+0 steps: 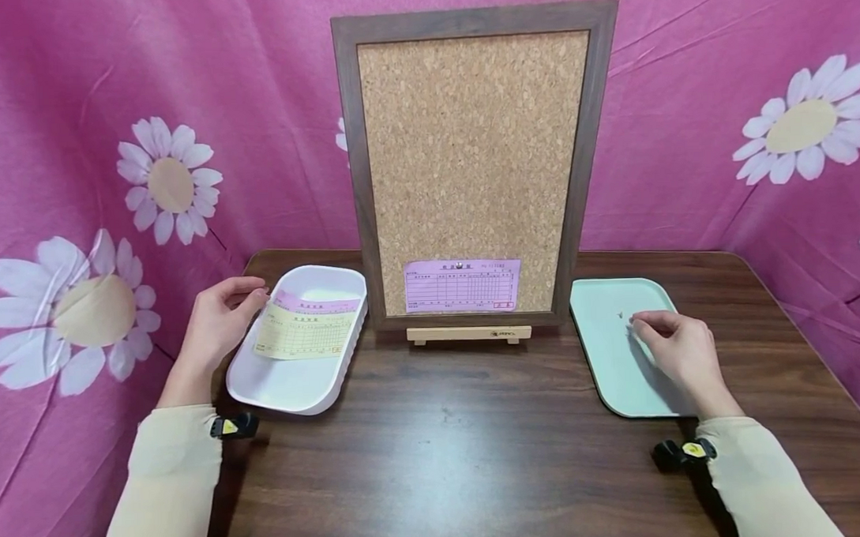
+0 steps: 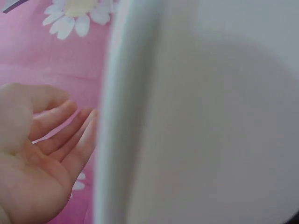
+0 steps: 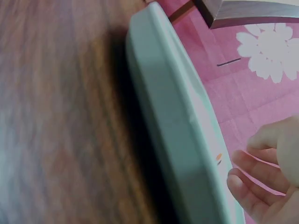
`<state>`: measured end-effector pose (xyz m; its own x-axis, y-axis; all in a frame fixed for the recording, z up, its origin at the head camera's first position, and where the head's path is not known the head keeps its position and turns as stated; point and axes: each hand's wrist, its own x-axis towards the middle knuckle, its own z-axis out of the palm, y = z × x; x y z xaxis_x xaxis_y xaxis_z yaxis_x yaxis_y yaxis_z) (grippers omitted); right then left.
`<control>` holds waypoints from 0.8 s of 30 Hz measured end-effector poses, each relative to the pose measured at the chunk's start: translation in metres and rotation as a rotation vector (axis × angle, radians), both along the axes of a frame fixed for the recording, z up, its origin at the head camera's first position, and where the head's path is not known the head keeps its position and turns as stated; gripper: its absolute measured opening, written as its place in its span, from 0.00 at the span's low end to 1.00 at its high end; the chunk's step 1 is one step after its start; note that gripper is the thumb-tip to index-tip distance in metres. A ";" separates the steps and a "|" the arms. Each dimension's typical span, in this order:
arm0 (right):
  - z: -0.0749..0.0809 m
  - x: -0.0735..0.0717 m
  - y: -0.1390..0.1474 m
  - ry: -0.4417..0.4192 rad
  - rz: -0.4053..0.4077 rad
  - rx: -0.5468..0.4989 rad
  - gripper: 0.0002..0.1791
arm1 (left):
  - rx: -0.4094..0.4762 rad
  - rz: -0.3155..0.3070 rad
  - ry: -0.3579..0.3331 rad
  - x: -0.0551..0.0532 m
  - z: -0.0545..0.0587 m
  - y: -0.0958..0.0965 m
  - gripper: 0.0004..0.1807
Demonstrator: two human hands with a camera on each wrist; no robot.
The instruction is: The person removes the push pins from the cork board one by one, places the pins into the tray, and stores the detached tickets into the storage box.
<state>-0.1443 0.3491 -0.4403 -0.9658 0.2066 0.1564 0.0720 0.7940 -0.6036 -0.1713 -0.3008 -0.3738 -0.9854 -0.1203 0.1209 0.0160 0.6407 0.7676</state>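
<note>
My left hand point(image 1: 221, 319) hovers over the left rim of a white tray point(image 1: 285, 390), fingers loosely bent, its fingertips beside the corner of a purple form slip point(image 1: 310, 304). A yellow form slip point(image 1: 300, 334) overlaps that one. In the left wrist view, the hand point(image 2: 42, 154) shows nothing between its fingers. On the other side, my right hand point(image 1: 678, 351) reaches down into a pale green tray point(image 1: 606, 341), fingertips close to a tiny pin-like thing point(image 1: 620, 315). Its fingers look loosely bent in the right wrist view, near a small orange thing point(image 3: 218, 157).
Between the trays, a framed cork board point(image 1: 476, 156) stands on a small wooden easel point(image 1: 468, 335). Another purple slip point(image 1: 462, 285) is pinned low on the board. Everything stands on a dark wooden table point(image 1: 437, 458); a pink flowered cloth point(image 1: 276, 147) hangs behind.
</note>
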 end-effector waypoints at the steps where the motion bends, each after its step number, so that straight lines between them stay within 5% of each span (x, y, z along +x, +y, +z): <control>1: 0.001 0.000 -0.001 0.016 -0.005 -0.012 0.17 | 0.024 -0.013 -0.004 0.000 0.001 0.002 0.21; 11: 0.020 -0.003 -0.020 0.181 0.049 -0.095 0.15 | 0.209 -0.184 0.078 -0.007 0.007 0.032 0.18; 17: 0.029 -0.004 -0.031 0.206 0.079 -0.114 0.14 | 0.259 -0.271 0.123 -0.011 0.003 0.044 0.17; 24: 0.034 -0.005 -0.036 0.232 0.096 -0.130 0.13 | 0.305 -0.330 0.099 -0.011 -0.001 0.052 0.20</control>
<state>-0.1490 0.3131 -0.4061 -0.9236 0.1482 0.3535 -0.1517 0.7056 -0.6922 -0.1827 -0.2489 -0.3751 -0.9624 0.1538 0.2239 0.2639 0.3343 0.9047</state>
